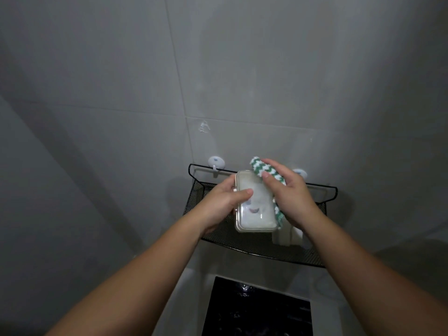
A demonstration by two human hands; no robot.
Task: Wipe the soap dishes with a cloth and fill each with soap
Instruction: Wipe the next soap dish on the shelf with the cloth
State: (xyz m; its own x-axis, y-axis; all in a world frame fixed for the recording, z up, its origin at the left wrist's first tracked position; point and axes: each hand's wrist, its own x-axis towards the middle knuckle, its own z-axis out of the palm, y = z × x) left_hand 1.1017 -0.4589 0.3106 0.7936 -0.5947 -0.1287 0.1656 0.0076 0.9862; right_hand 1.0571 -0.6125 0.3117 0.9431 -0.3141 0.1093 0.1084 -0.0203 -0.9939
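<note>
My left hand grips a pale rectangular soap dish with a clear lid, thumb across its top, fingers behind its left edge. The dish is held above the black mesh shelf. My right hand holds a green-and-white patterned cloth against the dish's right side. The cloth runs from above the dish's upper corner down under my palm to its lower right corner. A white object lies on the shelf below my right wrist, partly hidden.
The shelf hangs from two white suction hooks on a grey tiled wall. Below the shelf sits a dark rectangular opening with glints inside.
</note>
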